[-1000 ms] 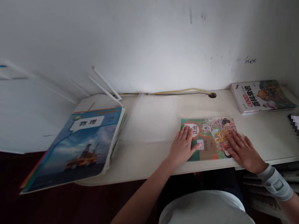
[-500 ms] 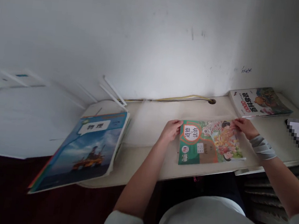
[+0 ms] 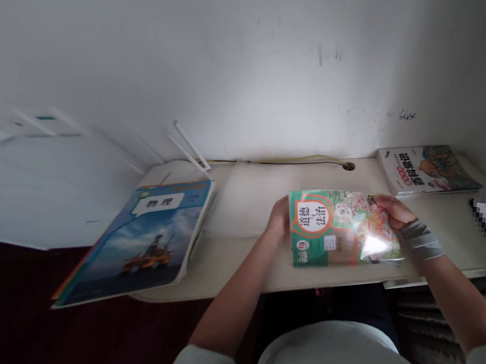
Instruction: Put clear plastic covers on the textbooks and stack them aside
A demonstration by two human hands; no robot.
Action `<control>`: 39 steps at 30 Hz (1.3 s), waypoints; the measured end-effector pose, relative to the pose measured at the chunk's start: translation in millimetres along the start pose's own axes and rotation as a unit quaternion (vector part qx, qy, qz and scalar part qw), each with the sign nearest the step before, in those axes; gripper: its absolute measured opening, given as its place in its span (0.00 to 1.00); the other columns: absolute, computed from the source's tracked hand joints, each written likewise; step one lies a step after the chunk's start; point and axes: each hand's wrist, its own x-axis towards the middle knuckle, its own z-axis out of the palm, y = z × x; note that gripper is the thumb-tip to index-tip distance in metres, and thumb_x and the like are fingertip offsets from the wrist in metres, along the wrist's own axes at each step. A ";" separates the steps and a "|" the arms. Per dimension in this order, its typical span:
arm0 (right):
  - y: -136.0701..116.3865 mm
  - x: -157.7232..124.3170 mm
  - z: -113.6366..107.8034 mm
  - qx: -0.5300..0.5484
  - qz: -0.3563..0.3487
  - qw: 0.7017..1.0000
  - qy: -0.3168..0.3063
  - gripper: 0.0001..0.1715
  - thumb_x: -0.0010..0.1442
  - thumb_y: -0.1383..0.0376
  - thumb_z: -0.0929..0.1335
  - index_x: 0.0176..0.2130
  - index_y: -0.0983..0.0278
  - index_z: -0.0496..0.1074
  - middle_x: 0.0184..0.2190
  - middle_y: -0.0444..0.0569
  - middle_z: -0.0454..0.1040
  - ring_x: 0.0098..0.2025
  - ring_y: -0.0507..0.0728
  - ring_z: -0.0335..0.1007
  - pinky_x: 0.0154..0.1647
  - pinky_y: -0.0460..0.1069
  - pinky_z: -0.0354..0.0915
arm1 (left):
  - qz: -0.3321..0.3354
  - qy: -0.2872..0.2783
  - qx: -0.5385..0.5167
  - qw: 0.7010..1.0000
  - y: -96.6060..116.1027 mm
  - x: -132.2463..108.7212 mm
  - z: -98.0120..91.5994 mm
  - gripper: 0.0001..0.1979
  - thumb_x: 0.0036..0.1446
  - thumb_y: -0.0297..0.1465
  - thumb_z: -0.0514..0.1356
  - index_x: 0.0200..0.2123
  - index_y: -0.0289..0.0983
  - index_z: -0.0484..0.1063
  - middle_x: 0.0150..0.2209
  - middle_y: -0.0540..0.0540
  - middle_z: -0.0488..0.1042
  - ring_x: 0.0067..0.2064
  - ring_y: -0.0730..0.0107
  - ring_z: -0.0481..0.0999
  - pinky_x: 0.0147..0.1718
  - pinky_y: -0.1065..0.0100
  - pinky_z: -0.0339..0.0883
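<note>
The desk (image 3: 249, 206) runs along the wall, and a stack of books (image 3: 145, 241) at its left end hangs well over the front edge, tilted; I judge it could slide off if I bump the desk or sweep my elbow that way. Another book (image 3: 429, 170) lies flat at the far right corner, well apart from my work. The green schoolbook (image 3: 342, 230) is between my hands, raised a little off the desk near the front edge, its long axis running left to right, its title end toward my left and its cover facing up at me. My left hand (image 3: 279, 220) grasps its left edge, my right hand (image 3: 390, 210) pinches the far right corner. The glossy cover looks slippery, so a thin corner pinch could let it drop.
</note>
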 end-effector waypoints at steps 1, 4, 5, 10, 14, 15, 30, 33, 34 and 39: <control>1.7 2.5 -0.9 -0.057 0.002 0.998 0.035 0.23 0.53 0.48 0.62 0.34 0.65 0.69 0.24 0.48 0.71 0.25 0.55 0.68 0.27 0.50 0.66 | 0.014 0.001 0.003 1.000 0.3 -1.7 -2.2 0.26 0.52 0.52 0.52 0.38 0.34 0.70 0.29 0.43 0.76 0.31 0.62 0.77 0.28 0.65 0.69; 5.5 4.1 -3.9 -0.219 -0.013 0.962 0.166 0.25 0.57 0.54 0.60 0.46 0.68 0.67 0.32 0.54 0.73 0.32 0.59 0.70 0.34 0.54 0.67 | 0.138 0.048 0.117 0.982 -0.9 -8.1 -5.5 0.29 0.57 0.51 0.45 0.48 0.35 0.65 0.47 0.37 0.72 0.46 0.60 0.74 0.39 0.63 0.69; 5.8 2.9 -3.9 -0.275 -0.040 0.938 0.206 0.27 0.56 0.56 0.61 0.51 0.69 0.64 0.38 0.57 0.72 0.38 0.61 0.69 0.39 0.56 0.66 | 0.202 0.070 0.192 0.958 -1.8 -10.4 -4.7 0.27 0.58 0.49 0.46 0.51 0.35 0.63 0.53 0.36 0.68 0.52 0.59 0.70 0.45 0.61 0.66; 0.0 -0.8 7.6 -0.556 -0.152 0.795 0.189 0.26 0.59 0.60 0.62 0.55 0.65 0.63 0.58 0.59 0.59 0.56 0.65 0.56 0.52 0.57 0.58 | 0.317 0.001 0.573 0.756 -4.3 -12.9 14.1 0.22 0.59 0.37 0.52 0.53 0.32 0.63 0.61 0.32 0.57 0.63 0.50 0.51 0.58 0.50 0.48; -6.3 6.4 13.7 -0.615 -0.082 0.782 0.055 0.19 0.61 0.55 0.60 0.45 0.63 0.70 0.50 0.57 0.67 0.50 0.61 0.64 0.47 0.53 0.61 | 0.232 -0.024 0.676 0.699 1.9 -4.0 27.0 0.22 0.59 0.36 0.51 0.53 0.29 0.62 0.58 0.28 0.59 0.60 0.46 0.58 0.54 0.50 0.54; -7.4 7.5 12.6 -0.615 -0.058 0.784 0.060 0.21 0.61 0.54 0.61 0.46 0.65 0.69 0.49 0.58 0.67 0.48 0.61 0.65 0.46 0.53 0.61 | 0.224 -0.010 0.679 0.699 4.8 -1.9 27.6 0.22 0.59 0.36 0.51 0.53 0.29 0.62 0.57 0.28 0.61 0.59 0.47 0.60 0.53 0.53 0.56; 3.0 23.1 -22.5 -0.408 0.048 0.910 0.055 0.23 0.58 0.52 0.61 0.26 0.68 0.71 0.18 0.46 0.71 0.21 0.51 0.66 0.22 0.45 0.58 | 0.135 -0.064 0.567 0.810 24.6 28.0 9.6 0.16 0.50 0.39 0.58 0.17 0.35 0.69 0.15 0.48 0.68 0.22 0.68 0.70 0.23 0.71 0.57; 3.0 14.5 -20.0 -0.411 0.027 0.910 0.047 0.19 0.56 0.54 0.64 0.25 0.67 0.70 0.19 0.45 0.71 0.24 0.51 0.66 0.25 0.45 0.58 | 0.142 -0.105 0.576 0.798 25.5 21.8 11.5 0.14 0.46 0.36 0.60 0.14 0.35 0.68 0.14 0.49 0.66 0.24 0.69 0.69 0.25 0.71 0.55; 2.4 11.1 -19.5 -0.421 0.016 0.906 0.043 0.18 0.55 0.55 0.65 0.25 0.66 0.70 0.20 0.45 0.71 0.25 0.52 0.66 0.27 0.45 0.58 | 0.143 -0.117 0.582 0.792 26.3 19.4 12.3 0.13 0.44 0.35 0.61 0.13 0.35 0.68 0.14 0.49 0.66 0.25 0.69 0.69 0.26 0.71 0.55; -1.4 -4.2 -18.6 -0.530 -0.077 0.845 0.007 0.10 0.50 0.60 0.68 0.25 0.65 0.70 0.28 0.51 0.74 0.37 0.57 0.68 0.36 0.47 0.59 | 0.129 -0.162 0.602 0.771 29.7 11.5 16.5 0.08 0.33 0.31 0.66 0.16 0.36 0.69 0.21 0.47 0.72 0.32 0.63 0.71 0.29 0.71 0.56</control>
